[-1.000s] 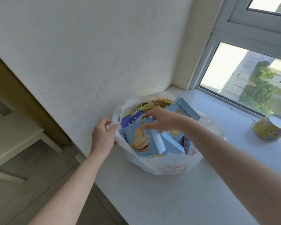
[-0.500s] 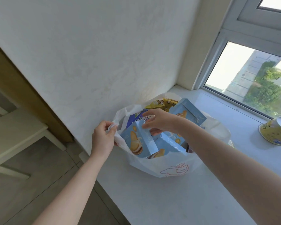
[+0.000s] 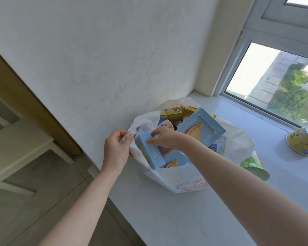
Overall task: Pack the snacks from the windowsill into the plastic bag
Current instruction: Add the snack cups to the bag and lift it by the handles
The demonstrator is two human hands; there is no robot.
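Plastic bag [image 3: 169, 180], pink rabbit print

Illumination is natural daylight entering through the window [image 3: 274, 82] at 2 o'clock. The glass is bright, the outdoor view partly washed out toward white. The wall [image 3: 114, 50] is evenly lit, without glare. The windowsill [image 3: 185, 219] carries soft shadows under the forearms and beside the yellow cup [image 3: 304, 141] at 3 o'clock. The floor at 8 o'clock is dimmer. Wide-angle distortion bends straight lines near the edges. Overall sharpness is moderate; fine print is soft.
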